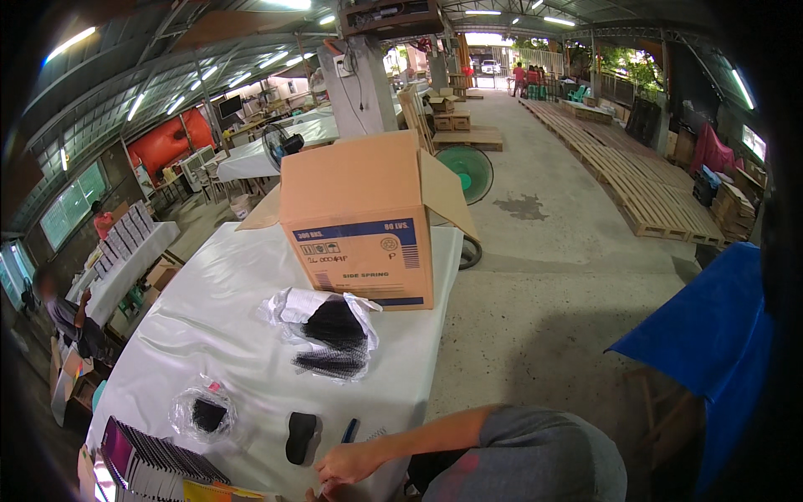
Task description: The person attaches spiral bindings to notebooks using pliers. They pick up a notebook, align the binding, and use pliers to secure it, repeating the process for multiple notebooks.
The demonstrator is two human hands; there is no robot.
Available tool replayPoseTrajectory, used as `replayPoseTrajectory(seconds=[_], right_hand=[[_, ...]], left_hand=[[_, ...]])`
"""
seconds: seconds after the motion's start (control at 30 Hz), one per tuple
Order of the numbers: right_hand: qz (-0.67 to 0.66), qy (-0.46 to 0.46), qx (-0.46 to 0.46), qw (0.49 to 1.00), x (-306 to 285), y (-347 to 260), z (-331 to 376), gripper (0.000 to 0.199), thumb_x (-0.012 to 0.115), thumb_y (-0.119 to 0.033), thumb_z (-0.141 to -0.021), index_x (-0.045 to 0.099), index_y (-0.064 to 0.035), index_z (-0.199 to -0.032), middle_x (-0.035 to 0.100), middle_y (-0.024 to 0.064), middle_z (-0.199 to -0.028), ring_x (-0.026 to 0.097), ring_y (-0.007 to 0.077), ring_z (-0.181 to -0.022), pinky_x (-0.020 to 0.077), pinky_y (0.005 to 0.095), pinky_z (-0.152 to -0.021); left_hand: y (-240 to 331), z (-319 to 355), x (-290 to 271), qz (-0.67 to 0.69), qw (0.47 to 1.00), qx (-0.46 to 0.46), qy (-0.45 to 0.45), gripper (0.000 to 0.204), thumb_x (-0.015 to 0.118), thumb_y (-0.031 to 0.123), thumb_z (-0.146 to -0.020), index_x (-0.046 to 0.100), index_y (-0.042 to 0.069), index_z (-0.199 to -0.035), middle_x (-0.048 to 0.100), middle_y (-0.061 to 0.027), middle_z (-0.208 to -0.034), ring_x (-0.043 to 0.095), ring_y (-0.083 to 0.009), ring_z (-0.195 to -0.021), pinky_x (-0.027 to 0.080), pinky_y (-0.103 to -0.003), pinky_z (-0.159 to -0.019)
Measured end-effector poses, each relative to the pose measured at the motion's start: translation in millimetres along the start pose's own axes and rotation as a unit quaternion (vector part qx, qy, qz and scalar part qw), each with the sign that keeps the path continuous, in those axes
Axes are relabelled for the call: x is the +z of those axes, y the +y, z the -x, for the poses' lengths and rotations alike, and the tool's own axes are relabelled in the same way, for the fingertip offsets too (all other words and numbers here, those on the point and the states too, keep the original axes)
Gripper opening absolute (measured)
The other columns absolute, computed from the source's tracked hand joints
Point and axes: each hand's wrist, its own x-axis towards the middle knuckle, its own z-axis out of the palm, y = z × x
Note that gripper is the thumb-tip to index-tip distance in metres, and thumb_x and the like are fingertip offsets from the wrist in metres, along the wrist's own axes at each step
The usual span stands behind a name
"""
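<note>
My right hand (347,465) is at the table's near edge, its fingers curled together low in the picture. What they hold, if anything, is cut off by the lower rim. A sliver of skin beside its fingertips may be my left hand; too little shows to tell. Close by lie a black oblong object with rounded ends (301,437), a slim dark-blue tool (350,431) and a pale wire coil (376,434). To the left, several spiral-bound notebooks (155,452) lie overlapped, with a yellow sheet or cover (207,492) at the front.
Black binding coils (335,330) spill from a white plastic bag before a large open carton (355,217). A clear bag (205,414) holds something black. A blue sheet (703,335) hangs at right. Fans, pallets (619,176) and a person (71,314) at left are farther off.
</note>
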Motion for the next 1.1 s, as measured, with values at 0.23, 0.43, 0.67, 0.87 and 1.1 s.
replayPoseTrajectory(seconds=[0.23, 0.43, 0.67, 0.87, 1.1], right_hand=[[-0.034, 0.043, 0.020, 0.998, -10, -8, 5, 0.021, 0.056, -0.017, -0.082, 0.054, -0.0029, -0.098, 0.058, 0.0150, -0.091, 0.057, 0.0347, -0.083, 0.0447, 0.0420, -0.068], [-0.059, 0.031, 0.015, 0.998, 3, 11, 1, 0.020, 0.057, -0.019, -0.083, 0.052, -0.0059, -0.097, 0.058, 0.0127, -0.090, 0.057, 0.0336, -0.080, 0.0442, 0.0413, -0.066], [0.031, 0.073, -0.005, 0.997, 0, -7, -4, 0.014, 0.055, -0.019, -0.082, 0.053, -0.0054, -0.083, 0.055, 0.0097, -0.082, 0.058, 0.0327, -0.073, 0.0456, 0.0424, -0.061], [0.116, 0.085, -0.012, 0.990, 18, 7, -3, 0.022, 0.054, -0.025, -0.085, 0.050, -0.0047, -0.079, 0.051, 0.0079, -0.081, 0.057, 0.0303, -0.073, 0.0446, 0.0428, -0.058], [-0.039, -0.100, 0.048, 0.993, -16, 25, -26, 0.026, 0.054, -0.022, -0.083, 0.053, -0.0107, -0.107, 0.053, 0.0122, -0.103, 0.053, 0.0292, -0.093, 0.0447, 0.0407, -0.076]], left_hand=[[4, -3, 0, 0.023, 0.999, 0.011, 0.019, 0.022, 0.055, 0.039, -0.087, 0.062, 0.021, -0.097, 0.054, -0.0054, -0.094, 0.050, -0.0247, -0.086, 0.040, -0.041, -0.076], [5, -3, 1, 0.040, 0.999, 0.009, 0.035, 0.022, 0.057, 0.039, -0.086, 0.062, 0.021, -0.097, 0.054, -0.0056, -0.094, 0.050, -0.0250, -0.086, 0.040, -0.041, -0.076], [11, -12, -6, 0.057, 0.997, 0.027, 0.041, 0.024, 0.051, 0.032, -0.089, 0.057, 0.009, -0.091, 0.056, -0.0100, -0.093, 0.051, -0.0273, -0.085, 0.041, -0.042, -0.076], [0, 2, 9, 0.051, 0.998, 0.015, 0.025, 0.024, 0.057, 0.037, -0.085, 0.059, 0.014, -0.094, 0.055, -0.0083, -0.092, 0.050, -0.0268, -0.085, 0.040, -0.042, -0.076], [-9, 6, 17, 0.070, 0.997, 0.010, 0.023, 0.032, 0.068, 0.044, -0.076, 0.063, 0.021, -0.096, 0.054, -0.0069, -0.090, 0.049, -0.0270, -0.084, 0.038, -0.043, -0.076]])
